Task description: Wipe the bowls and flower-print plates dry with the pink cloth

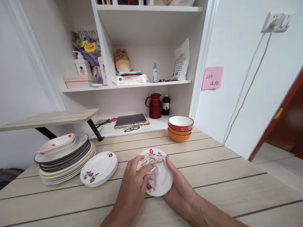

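Observation:
A small white plate (pixel 165 178) with red flowers is tilted up above the table in front of me. My right hand (pixel 181 192) grips its right edge, thumb over the rim and fingers underneath. Bunched on the plate's face is a pale pink cloth (pixel 152 167), and my left hand (pixel 134 179) is closed on it, pressing it against the plate's left side. Left of my hands lies a short stack of matching flowered plates (pixel 100 167). The cloth and my left hand cover part of the held plate.
A tall pile of mixed plates (pixel 63 164), topped by oval dishes, stands at the left below a small raised shelf (pixel 54 118). Stacked bowls (pixel 180 134) stand at the back right. Behind are a laptop (pixel 131 119), glasses (pixel 132 129) and a red jug (pixel 155 107).

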`<action>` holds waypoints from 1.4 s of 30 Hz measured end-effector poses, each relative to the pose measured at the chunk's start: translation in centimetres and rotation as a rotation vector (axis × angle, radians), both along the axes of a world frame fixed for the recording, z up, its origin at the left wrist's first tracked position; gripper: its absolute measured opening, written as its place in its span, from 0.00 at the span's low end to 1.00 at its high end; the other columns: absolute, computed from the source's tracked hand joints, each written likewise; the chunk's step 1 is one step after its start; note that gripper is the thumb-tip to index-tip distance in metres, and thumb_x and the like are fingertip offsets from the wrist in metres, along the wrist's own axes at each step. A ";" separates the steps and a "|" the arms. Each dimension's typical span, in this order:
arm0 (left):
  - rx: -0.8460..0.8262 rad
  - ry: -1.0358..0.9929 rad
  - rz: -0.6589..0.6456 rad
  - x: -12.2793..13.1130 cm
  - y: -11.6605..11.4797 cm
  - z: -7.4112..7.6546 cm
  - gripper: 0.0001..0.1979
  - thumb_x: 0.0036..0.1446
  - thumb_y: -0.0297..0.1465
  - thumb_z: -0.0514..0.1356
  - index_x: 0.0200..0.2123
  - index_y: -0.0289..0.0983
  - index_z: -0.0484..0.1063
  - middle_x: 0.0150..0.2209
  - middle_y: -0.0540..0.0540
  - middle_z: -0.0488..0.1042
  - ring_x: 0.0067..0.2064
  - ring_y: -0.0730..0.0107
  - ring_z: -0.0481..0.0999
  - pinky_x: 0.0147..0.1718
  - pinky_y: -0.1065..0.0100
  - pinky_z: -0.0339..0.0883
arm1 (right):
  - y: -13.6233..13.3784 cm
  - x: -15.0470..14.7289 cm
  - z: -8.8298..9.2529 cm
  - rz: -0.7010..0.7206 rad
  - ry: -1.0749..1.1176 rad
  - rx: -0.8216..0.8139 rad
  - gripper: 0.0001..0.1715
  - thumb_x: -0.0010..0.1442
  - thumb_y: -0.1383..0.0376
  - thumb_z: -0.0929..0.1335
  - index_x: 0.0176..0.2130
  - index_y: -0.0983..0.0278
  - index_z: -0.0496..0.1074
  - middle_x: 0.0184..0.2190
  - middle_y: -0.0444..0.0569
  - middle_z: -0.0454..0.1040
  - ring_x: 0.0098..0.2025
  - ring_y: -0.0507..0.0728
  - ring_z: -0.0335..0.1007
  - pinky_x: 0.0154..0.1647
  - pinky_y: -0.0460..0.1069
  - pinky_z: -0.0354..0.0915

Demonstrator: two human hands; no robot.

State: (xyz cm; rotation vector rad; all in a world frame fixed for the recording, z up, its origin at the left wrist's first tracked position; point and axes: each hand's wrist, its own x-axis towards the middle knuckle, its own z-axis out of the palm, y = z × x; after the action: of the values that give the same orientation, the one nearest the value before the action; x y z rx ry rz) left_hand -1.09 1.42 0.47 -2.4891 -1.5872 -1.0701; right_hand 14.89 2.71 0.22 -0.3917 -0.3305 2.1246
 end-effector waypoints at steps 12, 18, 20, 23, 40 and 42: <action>0.006 -0.024 0.011 0.0 0.0 0.0 0.17 0.60 0.26 0.54 0.48 0.48 0.75 0.58 0.45 0.66 0.58 0.56 0.67 0.54 0.49 0.68 | -0.2 0.0 0.1 -0.008 0.013 -0.015 0.34 0.62 0.47 0.65 0.58 0.66 0.68 0.44 0.55 0.80 0.38 0.59 0.76 0.50 0.57 0.65; 0.107 0.014 0.111 0.6 -0.2 -0.6 0.18 0.60 0.26 0.54 0.49 0.48 0.74 0.63 0.44 0.59 0.62 0.52 0.62 0.55 0.44 0.64 | -0.1 -0.1 -0.1 0.004 0.007 -0.003 0.36 0.62 0.46 0.65 0.59 0.67 0.67 0.47 0.56 0.79 0.41 0.60 0.76 0.50 0.57 0.65; 0.163 0.041 0.153 0.8 -0.3 -0.7 0.19 0.60 0.26 0.54 0.52 0.49 0.72 0.64 0.43 0.57 0.64 0.49 0.57 0.57 0.40 0.60 | -0.1 -0.1 0.0 0.006 0.023 -0.001 0.35 0.63 0.47 0.65 0.60 0.66 0.66 0.48 0.56 0.79 0.44 0.60 0.75 0.51 0.56 0.65; 0.231 0.053 0.182 0.9 -0.2 -0.9 0.23 0.61 0.27 0.54 0.59 0.46 0.65 0.64 0.40 0.57 0.66 0.48 0.54 0.58 0.37 0.55 | -0.1 0.0 0.3 0.028 0.046 0.006 0.35 0.64 0.47 0.63 0.61 0.66 0.66 0.50 0.56 0.78 0.47 0.60 0.74 0.52 0.55 0.64; 0.272 0.135 0.130 0.7 -0.1 -0.3 0.21 0.58 0.21 0.55 0.51 0.46 0.73 0.63 0.42 0.61 0.64 0.48 0.56 0.56 0.41 0.62 | 0.1 0.1 0.4 0.027 0.028 0.041 0.35 0.63 0.46 0.63 0.59 0.67 0.67 0.48 0.57 0.79 0.45 0.62 0.75 0.52 0.57 0.63; 0.303 0.165 0.118 0.7 0.1 -0.5 0.21 0.58 0.21 0.55 0.51 0.46 0.73 0.61 0.42 0.64 0.63 0.49 0.59 0.54 0.42 0.64 | 0.0 0.1 0.5 0.020 0.035 0.024 0.35 0.64 0.47 0.63 0.59 0.67 0.67 0.47 0.57 0.79 0.45 0.61 0.75 0.52 0.56 0.64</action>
State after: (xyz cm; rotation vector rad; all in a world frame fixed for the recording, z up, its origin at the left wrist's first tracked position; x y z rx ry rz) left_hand -0.40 1.50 0.01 -2.1960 -1.3897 -0.9774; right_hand 14.98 2.76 0.72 -0.3384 -0.3404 2.1424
